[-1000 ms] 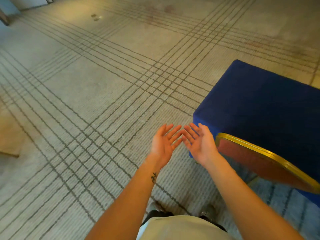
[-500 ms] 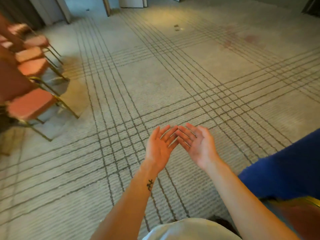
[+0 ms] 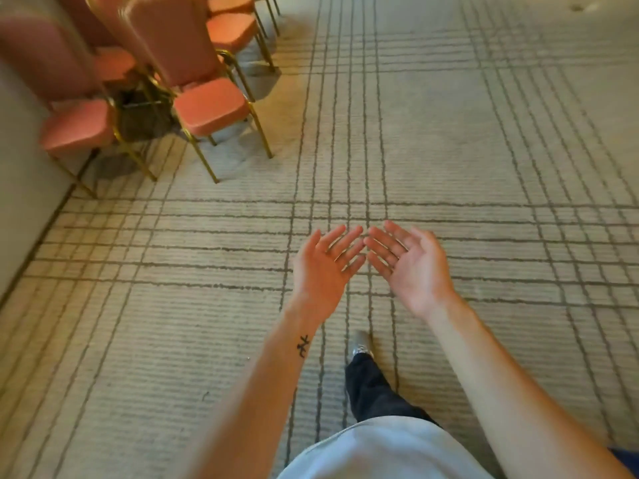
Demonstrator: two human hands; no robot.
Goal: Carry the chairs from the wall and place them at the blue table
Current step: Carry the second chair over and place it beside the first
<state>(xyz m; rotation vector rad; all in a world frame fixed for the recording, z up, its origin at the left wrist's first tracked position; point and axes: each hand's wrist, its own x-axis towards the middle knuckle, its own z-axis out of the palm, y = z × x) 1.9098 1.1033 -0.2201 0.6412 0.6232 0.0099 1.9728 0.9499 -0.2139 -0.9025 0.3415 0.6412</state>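
While the left hand [image 3: 323, 267] and right hand [image 3: 411, 267] hover empty mid-frame, palms up, fingertips nearly meeting, the pink-cushioned, gold-framed chairs [image 3: 211, 105] stand by the wall [image 3: 20, 167] at upper left, so fetching one looks the step in hand, next needing a two-handed grip on the nearest.

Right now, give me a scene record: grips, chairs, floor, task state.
left grip: bare hand, palm up, fingers straight, empty
right grip: same, fingertips close to the left's
chairs: pink seats, gold legs, upright, clustered by the wall, upper left
floor: pale carpet with grid lines
task state: no chair in hand yet
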